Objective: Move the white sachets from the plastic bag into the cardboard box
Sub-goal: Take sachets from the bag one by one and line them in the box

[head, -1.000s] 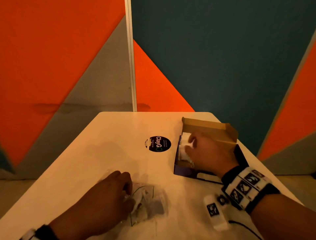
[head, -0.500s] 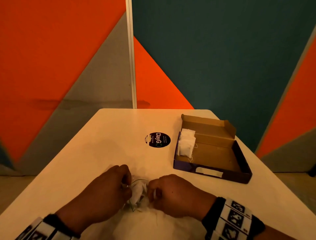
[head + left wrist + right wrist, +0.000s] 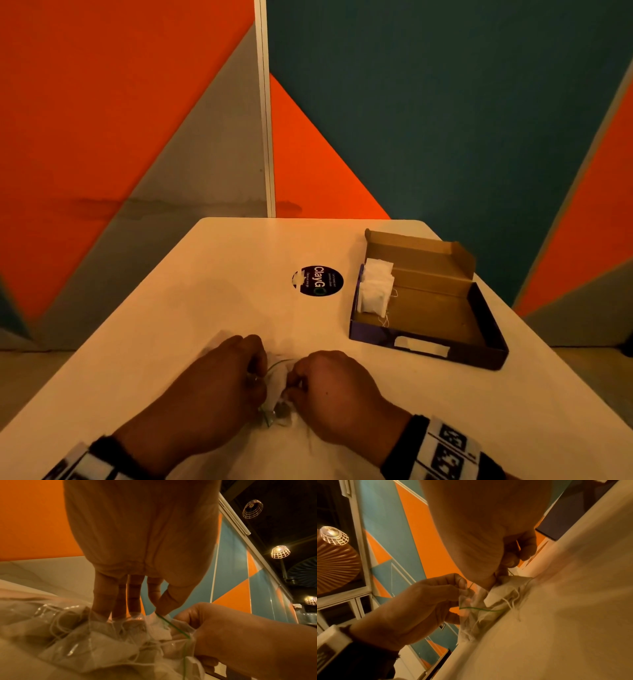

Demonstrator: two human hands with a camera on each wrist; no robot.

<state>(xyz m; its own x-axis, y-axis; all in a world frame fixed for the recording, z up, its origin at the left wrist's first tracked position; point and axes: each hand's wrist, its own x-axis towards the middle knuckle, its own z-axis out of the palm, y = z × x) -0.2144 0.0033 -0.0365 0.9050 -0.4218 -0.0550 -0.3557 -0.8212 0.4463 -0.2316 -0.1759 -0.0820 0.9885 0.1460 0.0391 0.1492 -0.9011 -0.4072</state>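
A clear plastic bag (image 3: 274, 416) with a green-lined mouth lies crumpled near the table's front edge, with white sachets (image 3: 161, 630) and loose strings inside. My left hand (image 3: 258, 378) pinches the bag's rim between thumb and forefinger, the other fingers pressed onto the plastic. My right hand (image 3: 291, 383) is curled at the bag's mouth and pinches a white sachet (image 3: 496, 596). The open cardboard box (image 3: 479, 353) stands to the right and further back, apart from both hands. A few white sachets (image 3: 375, 291) lean at its left end.
The white table (image 3: 205, 291) carries a round black sticker (image 3: 318, 281) left of the box. The box's lid flap stands up at the back. Orange, grey and teal wall panels rise behind the table's far edge.
My right hand left the box, where it set down a sachet, and came back to the bag's mouth beside my left hand. The left hand stayed on the bag.
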